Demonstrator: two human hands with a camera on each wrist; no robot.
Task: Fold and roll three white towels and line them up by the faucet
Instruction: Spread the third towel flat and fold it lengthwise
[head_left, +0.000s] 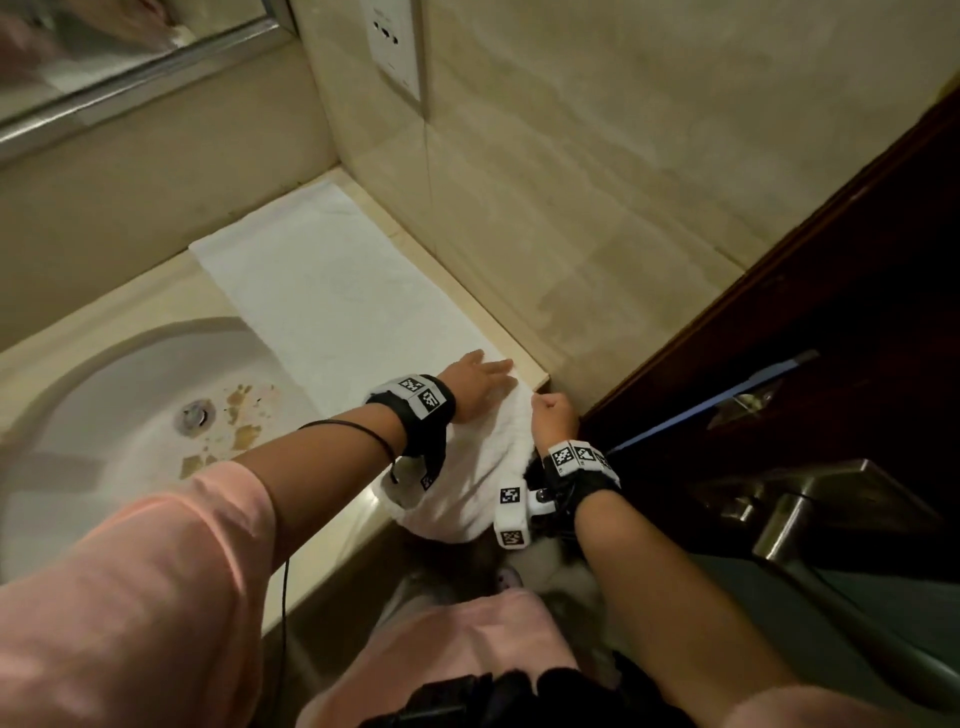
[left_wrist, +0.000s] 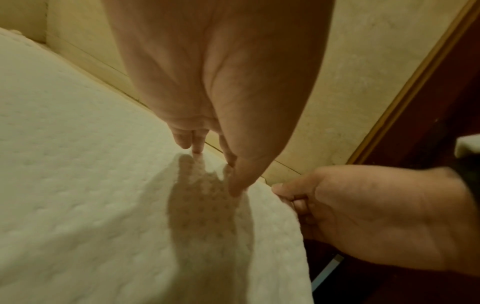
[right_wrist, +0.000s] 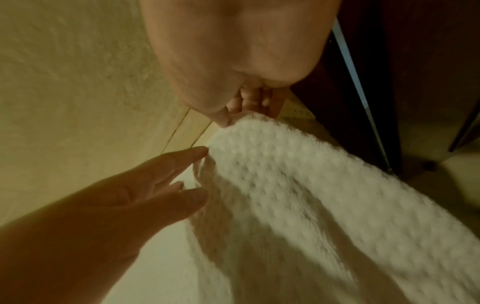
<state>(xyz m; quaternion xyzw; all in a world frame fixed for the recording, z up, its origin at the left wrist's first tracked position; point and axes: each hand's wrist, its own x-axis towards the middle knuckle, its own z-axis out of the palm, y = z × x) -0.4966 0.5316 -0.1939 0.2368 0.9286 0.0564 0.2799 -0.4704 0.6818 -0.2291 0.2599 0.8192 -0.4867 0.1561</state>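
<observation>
Beside the sink (head_left: 130, 395), on the pale tabletop (head_left: 156, 296), a white towel (head_left: 337, 301) is lying spread flat in a long strip, reaching from the wall corner ahead of both hands to the near edge, where its end is bunching up and hanging over the front of the tabletop. The left hand (head_left: 480, 382) is resting flat on the towel with its fingers (left_wrist: 187, 139) straight and slightly spread, their tips touching the fabric close to the towel's right edge; it is gripping nothing. Just to its right, the right hand (head_left: 553, 415) is curling into a loose fist around that edge of the towel, with the thumb and bent fingers (right_wrist: 249, 100) pinching the thick terry fold and lifting it a little off the tabletop. The two hands are sitting close together, nearly touching across the raised fold. Behind the left hand the rest of the towel is lying smooth along the tiled wall (head_left: 597, 182), with a mirror (head_left: 104, 47) and a wall socket (head_left: 392, 41) farther beyond. To the right of the right hand, a dark wooden door (head_left: 857, 312) is standing just past the tabletop's end. Both wrists are wearing black bands with printed markers.
</observation>
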